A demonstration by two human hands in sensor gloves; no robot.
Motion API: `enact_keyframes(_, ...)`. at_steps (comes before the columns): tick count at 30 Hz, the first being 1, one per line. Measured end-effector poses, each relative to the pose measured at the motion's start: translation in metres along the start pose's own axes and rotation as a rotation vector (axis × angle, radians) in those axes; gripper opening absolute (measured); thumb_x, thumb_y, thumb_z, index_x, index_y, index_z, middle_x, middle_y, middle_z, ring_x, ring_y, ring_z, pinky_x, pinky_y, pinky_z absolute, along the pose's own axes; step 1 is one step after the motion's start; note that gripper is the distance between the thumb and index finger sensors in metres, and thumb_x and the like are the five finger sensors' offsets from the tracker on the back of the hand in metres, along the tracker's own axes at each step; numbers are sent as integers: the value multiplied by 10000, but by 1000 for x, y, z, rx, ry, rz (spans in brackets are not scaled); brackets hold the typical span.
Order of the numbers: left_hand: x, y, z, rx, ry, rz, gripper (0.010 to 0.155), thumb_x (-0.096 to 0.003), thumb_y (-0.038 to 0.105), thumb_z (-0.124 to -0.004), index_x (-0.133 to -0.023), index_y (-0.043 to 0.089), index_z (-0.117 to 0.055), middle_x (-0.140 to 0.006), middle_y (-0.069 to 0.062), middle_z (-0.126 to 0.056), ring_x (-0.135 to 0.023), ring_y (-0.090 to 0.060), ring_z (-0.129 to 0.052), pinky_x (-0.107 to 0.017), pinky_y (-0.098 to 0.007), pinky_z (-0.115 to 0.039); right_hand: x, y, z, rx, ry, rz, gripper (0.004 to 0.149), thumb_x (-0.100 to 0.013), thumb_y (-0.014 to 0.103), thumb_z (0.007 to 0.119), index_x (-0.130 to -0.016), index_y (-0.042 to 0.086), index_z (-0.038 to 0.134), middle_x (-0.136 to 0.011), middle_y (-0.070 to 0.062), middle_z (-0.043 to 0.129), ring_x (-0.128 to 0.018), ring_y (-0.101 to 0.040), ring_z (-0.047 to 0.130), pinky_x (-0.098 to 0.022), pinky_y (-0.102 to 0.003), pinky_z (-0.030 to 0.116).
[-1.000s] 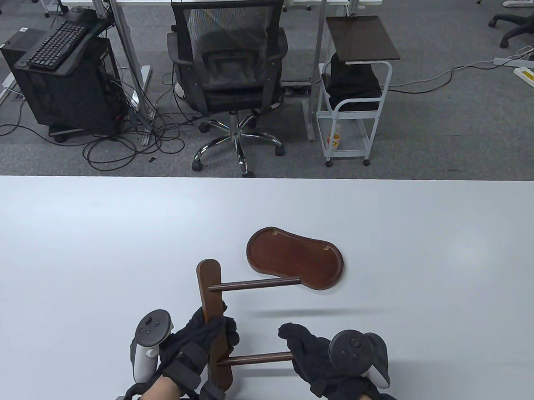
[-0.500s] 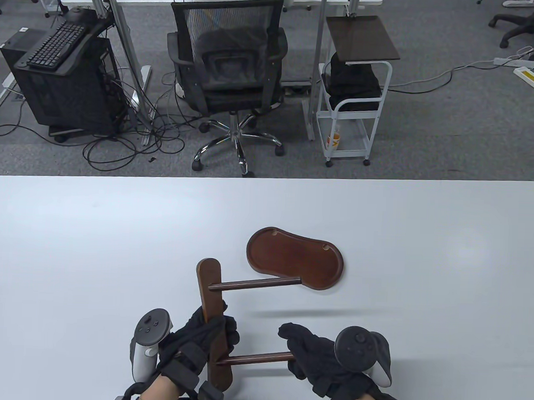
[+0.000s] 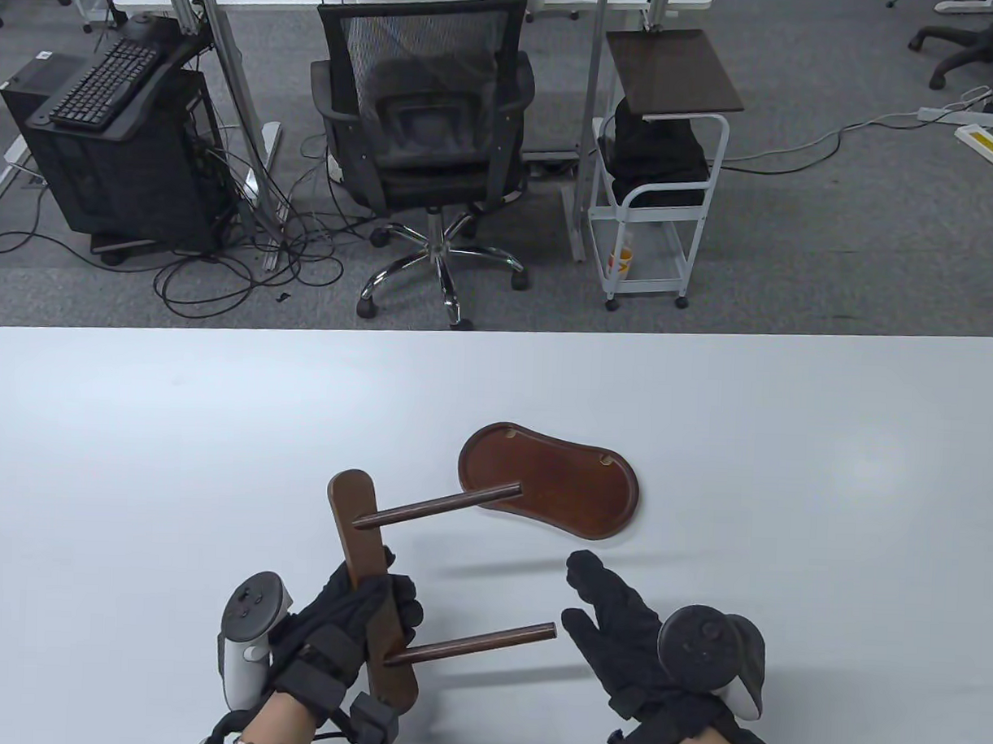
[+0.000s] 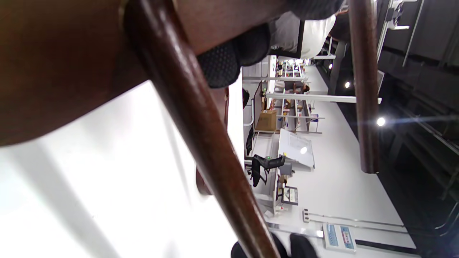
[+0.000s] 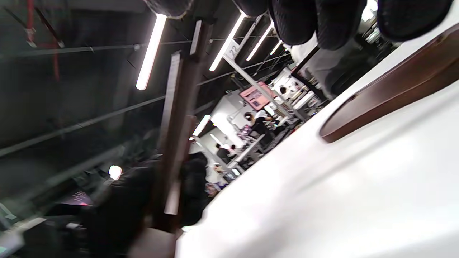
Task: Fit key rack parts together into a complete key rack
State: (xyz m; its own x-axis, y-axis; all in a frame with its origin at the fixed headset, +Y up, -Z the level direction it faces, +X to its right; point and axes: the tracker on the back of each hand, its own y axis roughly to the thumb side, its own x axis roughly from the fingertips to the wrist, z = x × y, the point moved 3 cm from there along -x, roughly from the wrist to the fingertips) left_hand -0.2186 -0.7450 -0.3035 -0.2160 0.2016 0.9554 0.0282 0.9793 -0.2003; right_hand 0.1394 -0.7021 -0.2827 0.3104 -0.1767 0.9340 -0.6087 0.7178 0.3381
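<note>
Table view: high, looking down and outward across the table (image 3: 137,424) from its near edge. Left wrist view: rolled sideways, very close to the dowel (image 4: 200,143). Right wrist view: tilted, low over the tabletop. All three share the oval base (image 3: 550,480).

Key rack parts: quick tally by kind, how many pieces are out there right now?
Bars: 1, the bar, gripped by the left hand
Dowels: 2, the far dowel and the near dowel, both set in the bar
Bases: 1, the base, lying on the table
Total: 4
</note>
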Motion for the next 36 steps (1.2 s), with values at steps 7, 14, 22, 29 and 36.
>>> enact_keyframes(7,4,9,25,56,81,-33,577,-610,389,-630,-1107,178,-426,-997,-56,-773,-843,-281,-921,-613,-510,-817,-12,-37,-2,184,76,148,651,-593,445,582,-1125,93,456,-1165,-207,539,-1001,-519,513,-618,-729,533)
enact_keyframes(14,6,9,39,92,132,-31,576,-611,387,-629,-1107,176,-424,-996,-59,-772,-843,-281,-921,-613,-511,-815,-41,-70,7,336,218,294,682,-588,470,588,-1149,142,380,-1224,-160,360,-1061,-490,347,-660,-755,407)
enact_keyframes(22,6,8,39,92,134,-20,576,-610,388,-629,-1106,177,-427,-996,-58,-774,-841,-283,-922,-612,-512,-816,-78,-90,23,409,289,373,709,-589,491,575,-1145,161,285,-1222,-133,238,-1069,-462,213,-671,-763,319)
enact_keyframes(29,7,9,41,104,143,-13,577,-612,389,-628,-1107,174,-425,-996,-59,-773,-842,-283,-919,-613,-512,-813,-93,-101,30,406,267,378,685,-584,483,582,-1142,154,360,-1219,-142,314,-1067,-466,291,-672,-758,347)
enact_keyframes(36,7,9,41,111,147,-8,576,-613,389,-627,-1107,173,-424,-996,-60,-772,-842,-281,-919,-614,-511,-812,-89,-110,27,337,228,385,605,-580,439,605,-1107,152,529,-1198,-126,409,-1053,-440,318,-708,-682,349)
